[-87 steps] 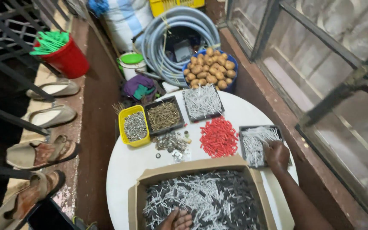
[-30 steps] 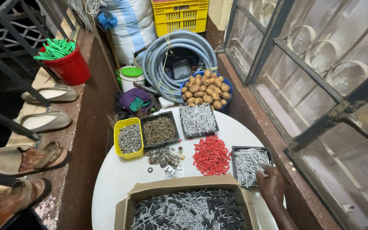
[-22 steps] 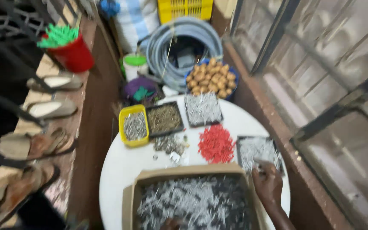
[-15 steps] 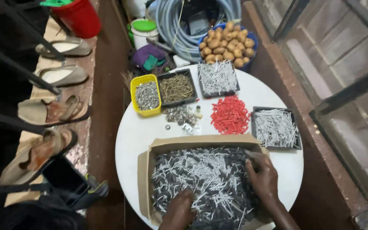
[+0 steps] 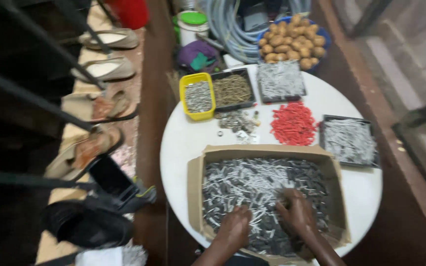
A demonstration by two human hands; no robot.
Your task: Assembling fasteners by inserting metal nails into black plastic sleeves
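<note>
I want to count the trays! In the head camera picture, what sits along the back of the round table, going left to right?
Yellow tray → black tray of brownish pieces → black tray of silvery pieces.

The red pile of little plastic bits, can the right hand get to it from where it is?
Probably yes. The right hand rests in the cardboard box of mixed screws, and the red pile lies just beyond the box's far wall on the white round table. Nothing tall stands between them, only the low box edge to reach over.
</note>
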